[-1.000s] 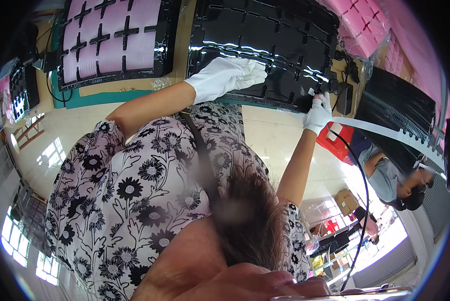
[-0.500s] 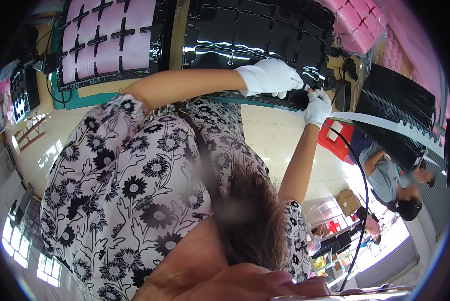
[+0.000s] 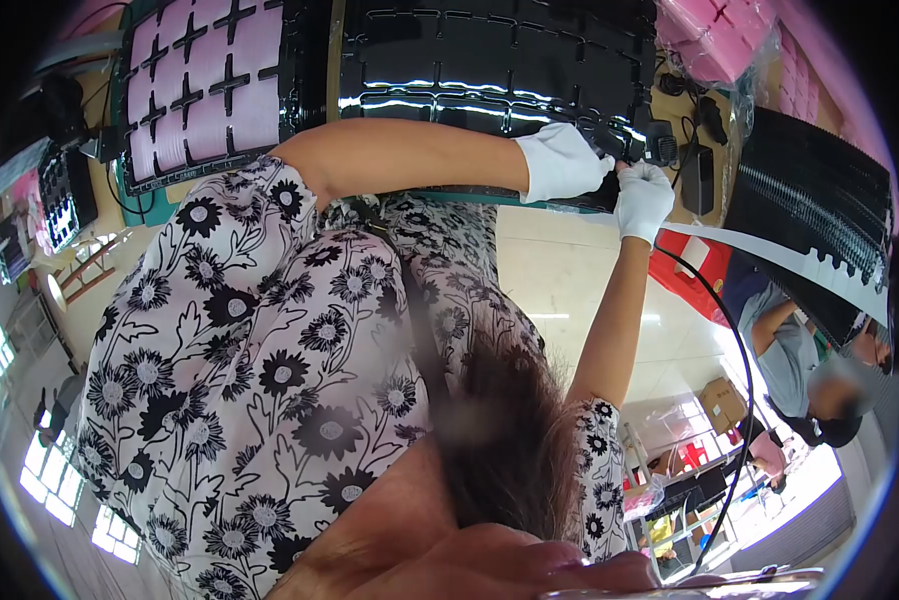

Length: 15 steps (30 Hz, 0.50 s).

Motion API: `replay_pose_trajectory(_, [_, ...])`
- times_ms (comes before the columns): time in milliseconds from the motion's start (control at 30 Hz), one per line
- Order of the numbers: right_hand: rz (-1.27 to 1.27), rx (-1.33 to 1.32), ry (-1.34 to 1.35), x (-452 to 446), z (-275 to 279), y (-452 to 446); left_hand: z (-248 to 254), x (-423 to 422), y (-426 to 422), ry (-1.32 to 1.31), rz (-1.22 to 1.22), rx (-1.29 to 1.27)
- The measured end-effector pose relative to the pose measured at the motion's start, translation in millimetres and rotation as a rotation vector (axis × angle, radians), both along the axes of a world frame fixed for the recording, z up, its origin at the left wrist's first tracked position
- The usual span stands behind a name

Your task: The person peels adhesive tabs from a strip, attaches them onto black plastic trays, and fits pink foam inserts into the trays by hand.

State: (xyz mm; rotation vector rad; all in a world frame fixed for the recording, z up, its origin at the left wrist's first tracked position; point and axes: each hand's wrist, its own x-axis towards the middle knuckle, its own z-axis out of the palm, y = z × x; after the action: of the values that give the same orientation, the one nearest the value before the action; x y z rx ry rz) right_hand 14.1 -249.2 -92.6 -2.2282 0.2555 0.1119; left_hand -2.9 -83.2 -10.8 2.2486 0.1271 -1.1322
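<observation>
A large black plastic tray [image 3: 439, 60] with moulded ridges lies in front of me. At its near right corner my white-gloved hands meet. My left hand [image 3: 564, 165] reaches across from the left, its fingers curled and drawn together at the corner. Close beside it, my right hand [image 3: 644, 198] pinches with thumb and forefinger, the fingertips almost touching those of the left. Whatever sits between the fingertips is too small and too covered to make out.
Left of the tray stands a black frame holding a pink sheet [image 3: 204, 90] with black crosses. To the right are a black adapter [image 3: 698, 180] with cables, pink trays in clear plastic [image 3: 714, 50] and a stack of black ridged sheets [image 3: 809, 200]. Another person [image 3: 784, 350] sits beyond.
My left hand has turned and its fingers are more curled than before. Both hands stay together at the tray's corner. The whole view has shifted slightly.
</observation>
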Motion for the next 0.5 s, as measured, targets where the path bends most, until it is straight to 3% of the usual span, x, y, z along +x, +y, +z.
replay_pose_trajectory(67, [-0.043, 0.044, 0.043, -5, 1, -8, -9, -4, -4, -0.046, 0.005, -0.036])
replay_pose_trajectory(133, [-0.029, 0.179, 0.021, -4, -6, -12, -24, -6, -2, -0.308, -0.29, 0.023])
replay_pose_trajectory(267, [0.005, 0.254, 0.001, -6, -6, -13, -42, -6, 1, -0.318, -0.468, 0.104])
replay_pose_trajectory(367, [-0.049, 0.136, 0.134, -6, 1, -12, -59, -4, -8, -0.285, -0.591, 0.097])
replay_pose_trajectory(500, [-0.025, 0.135, 0.108, -8, -5, -12, -54, -5, -5, -0.305, -0.541, 0.072])
